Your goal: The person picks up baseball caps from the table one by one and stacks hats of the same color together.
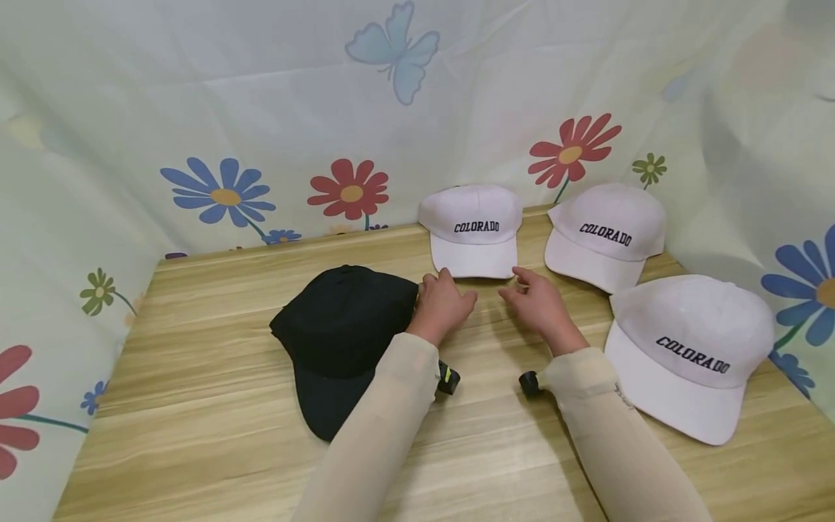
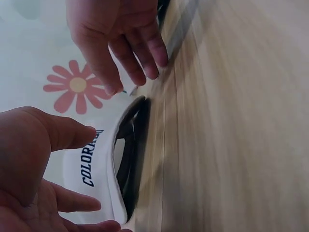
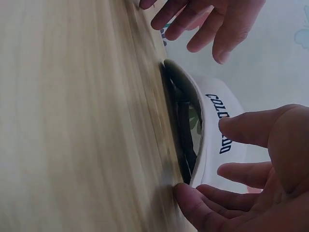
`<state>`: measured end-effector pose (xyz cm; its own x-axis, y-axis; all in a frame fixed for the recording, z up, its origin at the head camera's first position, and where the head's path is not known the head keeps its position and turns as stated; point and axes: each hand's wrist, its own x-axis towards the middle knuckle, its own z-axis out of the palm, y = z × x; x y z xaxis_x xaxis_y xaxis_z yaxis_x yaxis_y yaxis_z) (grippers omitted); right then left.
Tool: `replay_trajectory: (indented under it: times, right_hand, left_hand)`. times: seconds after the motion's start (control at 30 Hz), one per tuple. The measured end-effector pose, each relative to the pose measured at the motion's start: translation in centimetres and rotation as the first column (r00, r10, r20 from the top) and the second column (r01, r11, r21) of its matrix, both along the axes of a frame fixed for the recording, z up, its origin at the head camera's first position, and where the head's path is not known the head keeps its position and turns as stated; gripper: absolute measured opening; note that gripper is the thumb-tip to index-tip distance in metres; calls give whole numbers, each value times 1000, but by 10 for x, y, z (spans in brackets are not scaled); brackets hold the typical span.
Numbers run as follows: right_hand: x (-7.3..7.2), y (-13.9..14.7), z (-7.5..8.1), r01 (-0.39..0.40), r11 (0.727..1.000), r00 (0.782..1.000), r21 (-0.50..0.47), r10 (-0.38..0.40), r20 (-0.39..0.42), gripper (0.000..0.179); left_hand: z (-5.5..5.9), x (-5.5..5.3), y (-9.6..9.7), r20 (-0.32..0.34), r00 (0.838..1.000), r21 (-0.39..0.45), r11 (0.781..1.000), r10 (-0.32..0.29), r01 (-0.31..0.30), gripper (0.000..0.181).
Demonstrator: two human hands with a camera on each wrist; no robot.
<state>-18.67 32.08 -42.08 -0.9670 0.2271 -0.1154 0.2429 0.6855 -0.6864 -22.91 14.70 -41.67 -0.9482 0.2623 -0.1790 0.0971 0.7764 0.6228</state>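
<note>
A white baseball cap point(image 1: 475, 257) with COLORADO in dark letters faces me at the back middle of the table. Just in front of its brim, my left hand point(image 1: 446, 306) and right hand point(image 1: 538, 308) are held on either side, fingers spread and nothing held. In the wrist views the left hand point(image 2: 29, 164) and right hand point(image 3: 270, 179) have loosely extended fingers near the brim edges; whether any fingertip touches the brim I cannot tell. A black cap point(image 1: 346, 326) lies left of the left hand, its brim partly hidden behind the sleeve.
Two more white COLORADO caps, one at the back right point(image 1: 609, 225) and one nearer point(image 1: 698, 348), rest on the right side of the wood-grain table point(image 1: 196, 435). A flower-printed curtain point(image 1: 274, 109) encloses the back and sides. Each wrist carries a small dark camera.
</note>
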Motion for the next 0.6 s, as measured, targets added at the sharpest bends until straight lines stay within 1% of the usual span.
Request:
replay_trajectory:
  times: [0.13,0.37,0.47,0.6]
  right_hand:
    - [-2,4,-1,-2,1000,1000,6,2,10,63]
    - [-7,9,-1,6,1000,1000,1,-6,20,64]
    - [-10,10,-1,10,1000,1000,4,-10,28,64]
    - [-13,12,-1,8,1000,1000,14,-9,26,64]
  left_hand:
    - [-1,-6,1,10,1000,13,1000,8,-8,68]
    - [-5,-16,5,52,998,49,998,36,-38,71]
    - [-6,-20,7,33,999,37,999,38,-40,71]
    - [-7,-25,8,-15,999,17,999,39,-39,68]
